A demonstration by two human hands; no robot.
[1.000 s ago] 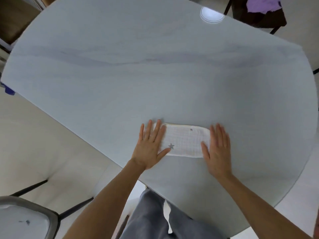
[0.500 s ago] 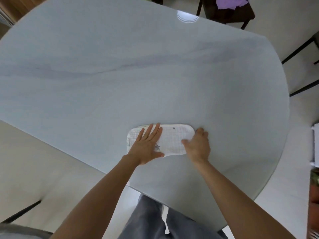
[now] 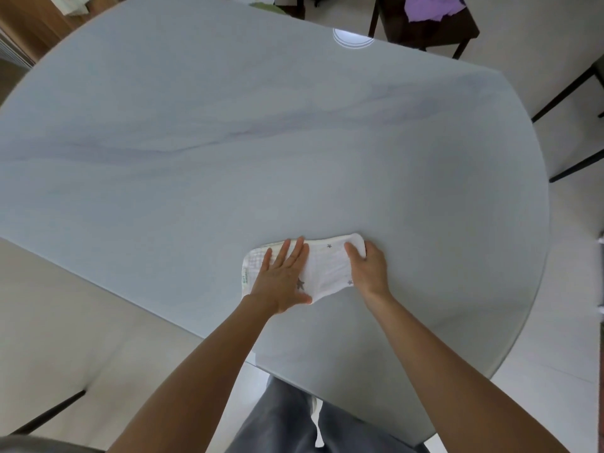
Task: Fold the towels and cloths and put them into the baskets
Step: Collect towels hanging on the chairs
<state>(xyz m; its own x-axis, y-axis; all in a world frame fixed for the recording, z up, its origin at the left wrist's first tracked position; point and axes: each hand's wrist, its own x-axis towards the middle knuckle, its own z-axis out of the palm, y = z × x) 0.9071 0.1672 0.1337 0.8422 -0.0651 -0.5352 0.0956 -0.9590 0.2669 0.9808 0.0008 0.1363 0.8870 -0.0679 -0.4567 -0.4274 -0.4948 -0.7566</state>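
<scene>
Near the tabletop's (image 3: 294,142) front edge, the left hand (image 3: 281,282) presses flat on the white cloth (image 3: 327,269); the right hand (image 3: 367,266) grips its lifted right end.

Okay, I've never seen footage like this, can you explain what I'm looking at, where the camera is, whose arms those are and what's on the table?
The camera sits on a person's head, looking forward and down, so both bare arms are that person's own. No robot is involved. A large pale table fills the view. On it lies a small white cloth with grey stars. The left hand presses flat on the cloth's left part. The right hand grips the cloth's right end, apparently to fold it over. Behind the table, purple fabric lies on a dark chair. No basket is clearly visible.
</scene>
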